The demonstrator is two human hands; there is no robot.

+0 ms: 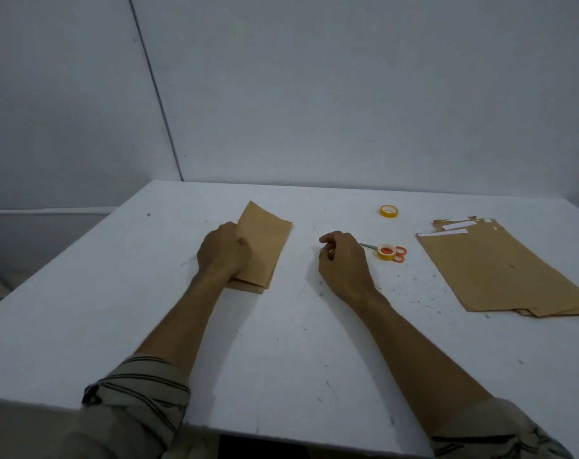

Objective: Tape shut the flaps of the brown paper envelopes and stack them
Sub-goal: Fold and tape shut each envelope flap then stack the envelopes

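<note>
A small pile of brown paper envelopes (265, 246) lies on the white table (281, 342) left of centre. My left hand (223, 251) grips the left edge of the top envelope and lifts that side a little. My right hand (342, 263) hovers over the table to the right of the pile, fingers loosely curled, holding nothing I can see. A larger stack of brown envelopes (503, 273) with white strips at its far end lies at the right. One yellow tape roll (389, 211) sits farther back. A second tape roll (386, 251) rests on the orange-handled scissors (399, 254).
The table's left edge drops off near my left arm, and its near edge runs below my sleeves. Grey walls stand behind the table. Small dark specks dot the surface.
</note>
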